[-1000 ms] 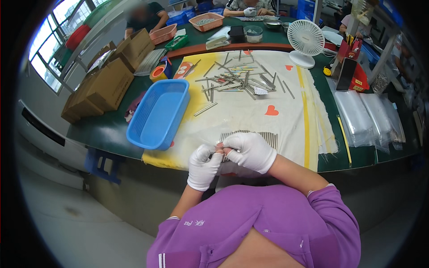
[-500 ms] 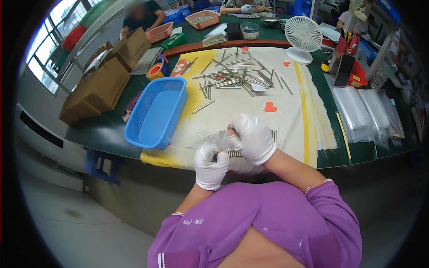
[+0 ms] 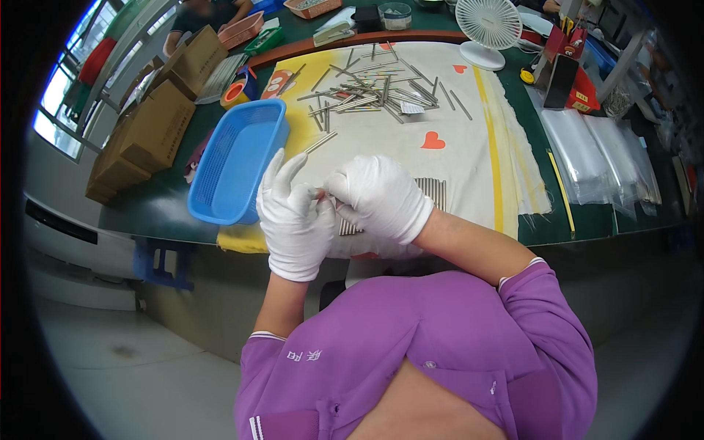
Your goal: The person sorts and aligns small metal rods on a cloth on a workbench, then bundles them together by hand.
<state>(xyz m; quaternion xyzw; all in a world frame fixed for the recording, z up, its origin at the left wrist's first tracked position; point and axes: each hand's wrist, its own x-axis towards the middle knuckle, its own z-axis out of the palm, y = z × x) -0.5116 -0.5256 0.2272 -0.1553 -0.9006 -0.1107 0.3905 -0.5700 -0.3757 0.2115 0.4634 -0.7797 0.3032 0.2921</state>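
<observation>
Both my hands wear white gloves, and their fingertips meet in front of me over the near part of the cloth. My left hand (image 3: 295,220) pinches with thumb and forefinger while its other fingers point up and away. Against it, my right hand (image 3: 381,196) is closed, its fingertips pressed together. What lies between the fingertips is too small and hidden to make out. Beneath my right hand a neat row of short metal rods (image 3: 433,192) lies side by side, partly covered. Farther off, a loose heap of metal rods (image 3: 381,92) is spread across the cloth.
A blue plastic basket (image 3: 238,165) stands left of my hands on the pale cloth (image 3: 469,161). Cardboard boxes (image 3: 158,121) line the left. A white fan (image 3: 488,29) stands at the back; clear plastic bags (image 3: 576,165) and a yellow strip (image 3: 561,191) lie right. Another person sits far left.
My hands have moved left and a little farther out, and their fingertips have come together. The clear bag seen between them earlier no longer shows. My left fingers have spread upward. The view has tilted.
</observation>
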